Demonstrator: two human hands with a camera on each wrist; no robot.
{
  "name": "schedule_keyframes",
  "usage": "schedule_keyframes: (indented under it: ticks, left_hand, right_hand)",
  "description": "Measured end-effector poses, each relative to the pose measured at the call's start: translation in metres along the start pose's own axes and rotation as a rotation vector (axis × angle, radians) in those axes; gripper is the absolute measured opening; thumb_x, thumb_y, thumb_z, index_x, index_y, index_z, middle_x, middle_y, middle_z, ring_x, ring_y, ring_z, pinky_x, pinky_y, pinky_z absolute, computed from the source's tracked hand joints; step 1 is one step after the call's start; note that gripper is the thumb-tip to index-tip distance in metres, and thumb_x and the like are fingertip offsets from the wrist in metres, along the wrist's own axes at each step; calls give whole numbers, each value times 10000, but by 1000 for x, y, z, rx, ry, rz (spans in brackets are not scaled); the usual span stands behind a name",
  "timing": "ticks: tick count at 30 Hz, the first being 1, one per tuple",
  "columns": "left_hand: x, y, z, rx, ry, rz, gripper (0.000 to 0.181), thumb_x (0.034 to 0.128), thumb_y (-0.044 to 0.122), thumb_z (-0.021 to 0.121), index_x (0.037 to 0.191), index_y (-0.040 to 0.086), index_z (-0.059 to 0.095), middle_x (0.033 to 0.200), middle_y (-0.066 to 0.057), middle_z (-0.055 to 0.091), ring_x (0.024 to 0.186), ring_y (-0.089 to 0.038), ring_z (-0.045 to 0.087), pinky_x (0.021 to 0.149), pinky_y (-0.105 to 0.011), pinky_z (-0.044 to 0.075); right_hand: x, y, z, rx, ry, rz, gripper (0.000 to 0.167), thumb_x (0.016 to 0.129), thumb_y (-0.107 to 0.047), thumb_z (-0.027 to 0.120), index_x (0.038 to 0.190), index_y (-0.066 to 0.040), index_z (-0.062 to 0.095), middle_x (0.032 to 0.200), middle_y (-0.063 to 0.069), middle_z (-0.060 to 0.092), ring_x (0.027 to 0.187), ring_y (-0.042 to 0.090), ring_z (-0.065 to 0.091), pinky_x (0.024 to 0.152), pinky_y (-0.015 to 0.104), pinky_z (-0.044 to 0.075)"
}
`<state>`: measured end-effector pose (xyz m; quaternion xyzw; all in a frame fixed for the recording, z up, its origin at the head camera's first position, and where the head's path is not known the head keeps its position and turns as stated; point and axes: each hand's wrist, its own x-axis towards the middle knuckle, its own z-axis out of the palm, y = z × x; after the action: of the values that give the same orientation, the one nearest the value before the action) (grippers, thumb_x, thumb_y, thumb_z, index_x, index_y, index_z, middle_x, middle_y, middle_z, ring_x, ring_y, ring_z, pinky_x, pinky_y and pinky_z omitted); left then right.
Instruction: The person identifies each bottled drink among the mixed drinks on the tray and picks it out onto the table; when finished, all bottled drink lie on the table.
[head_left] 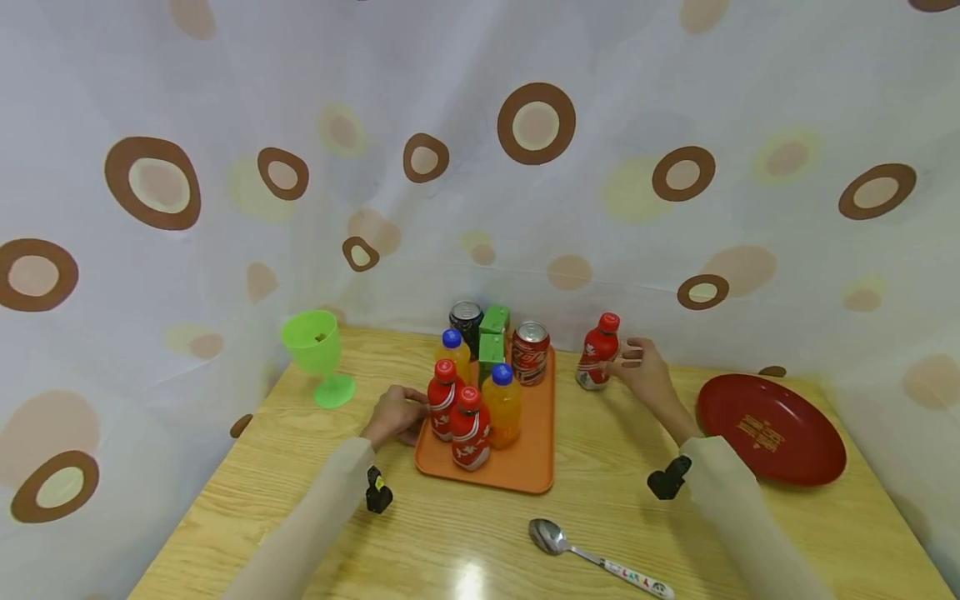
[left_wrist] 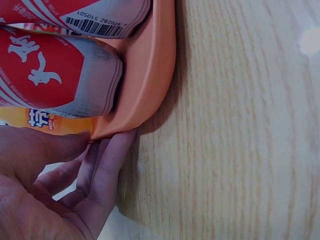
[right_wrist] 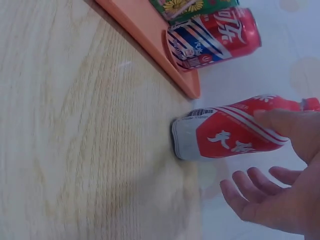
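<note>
My left hand (head_left: 399, 414) pinches the left edge of an orange tray (head_left: 543, 433), thumb on top and fingers at the outer side and below, as the left wrist view shows. Two red bottles (left_wrist: 50, 75) stand on the tray close to that hand. By the wall, right of the tray, a third red bottle (head_left: 597, 354) with a white lower part stands upright on the table. My right hand (head_left: 647, 375) is beside it, fingers spread and apart from it. In the right wrist view the thumb (right_wrist: 285, 125) overlaps this bottle; whether it touches, I cannot tell.
Also on the tray are orange drink bottles (head_left: 501, 408), green cartons (head_left: 492, 350), a dark can (head_left: 467, 321) and a red can (head_left: 530, 354). A green goblet (head_left: 315, 346) stands left, a red plate (head_left: 772, 429) lies right, a spoon (head_left: 592, 557) in front.
</note>
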<state>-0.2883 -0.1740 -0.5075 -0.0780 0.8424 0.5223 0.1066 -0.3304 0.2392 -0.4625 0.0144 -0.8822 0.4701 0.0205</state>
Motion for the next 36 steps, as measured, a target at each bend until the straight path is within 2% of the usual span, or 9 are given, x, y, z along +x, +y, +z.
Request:
schedule_keyframes:
  ticks: [2, 5, 7, 9, 11, 13, 20, 28, 36]
  left_hand:
    - [-1, 1, -1, -6, 0, 3, 292, 984, 87, 668, 1222, -78, 711, 856, -192, 771, 590, -204, 718, 507, -366, 631]
    - [-3, 2, -2, -11, -3, 9, 288, 993, 75, 649, 1221, -91, 708, 891, -216, 774, 598, -210, 723, 511, -366, 633]
    - [-3, 2, -3, -14, -8, 7, 286, 998, 68, 639, 1226, -92, 706, 910, -226, 775, 607, -212, 726, 517, -367, 635]
    - [-4, 2, -3, -17, -13, 3, 286, 1002, 62, 631, 1231, -93, 703, 932, -232, 777, 625, -215, 732, 526, -372, 638]
    - [-4, 2, -3, -20, -16, -5, 287, 1004, 60, 629, 1238, -89, 701, 946, -234, 778, 643, -220, 739, 536, -377, 642]
    - [-4, 3, -3, -25, -18, -14, 289, 1006, 60, 627, 1245, -89, 695, 956, -235, 778, 660, -228, 746, 543, -380, 644]
    - [-4, 3, -3, -38, -22, -34, 288, 1005, 57, 628, 1247, -87, 689, 938, -226, 778, 646, -212, 733, 535, -367, 640]
    - [-2, 1, -2, -49, -23, -49, 290, 1009, 68, 635, 1258, -71, 687, 899, -183, 779, 625, -189, 714, 534, -362, 638]
    - [-2, -1, -1, -61, -26, -49, 296, 1013, 73, 636, 1268, -69, 687, 919, -188, 781, 626, -181, 716, 540, -362, 641]
  right_hand:
    - [-5, -2, -2, 1, 76, -17, 637, 1012, -195, 690, 1487, 112, 396, 1374, 344, 545, 1247, 472, 594, 956, 365, 599]
    - [-16, -5, -1, 16, 236, -88, 412, 1004, -132, 681, 1313, 104, 546, 1218, 291, 636, 1040, 282, 666, 772, 112, 519]
    - [-23, -7, 2, 49, 313, -139, 291, 997, -80, 675, 1216, 94, 595, 1130, 265, 662, 929, 123, 634, 702, 38, 460]
    - [-28, -8, 5, 75, 338, -182, 223, 989, -33, 668, 1163, 94, 611, 1083, 256, 662, 862, 6, 585, 695, 24, 464]
    - [-33, -9, 9, 98, 318, -203, 197, 990, -6, 661, 1153, 94, 615, 1075, 252, 655, 837, -53, 561, 693, 32, 488]
    - [-36, -10, 12, 112, 279, -217, 199, 997, -2, 656, 1166, 96, 617, 1092, 260, 652, 849, -54, 568, 698, 53, 520]
    - [-44, -16, 24, 167, 140, -260, 256, 1022, -72, 673, 1225, 76, 624, 1163, 255, 663, 932, 69, 627, 728, 192, 619]
    - [-49, -25, 37, 254, 18, -325, 246, 1018, -8, 652, 1229, 112, 615, 1130, 306, 645, 913, 94, 672, 764, 280, 649]
    - [-56, -35, 53, 295, -76, -313, 262, 1020, -22, 658, 1252, 93, 616, 1136, 296, 649, 942, 97, 675, 796, 275, 644]
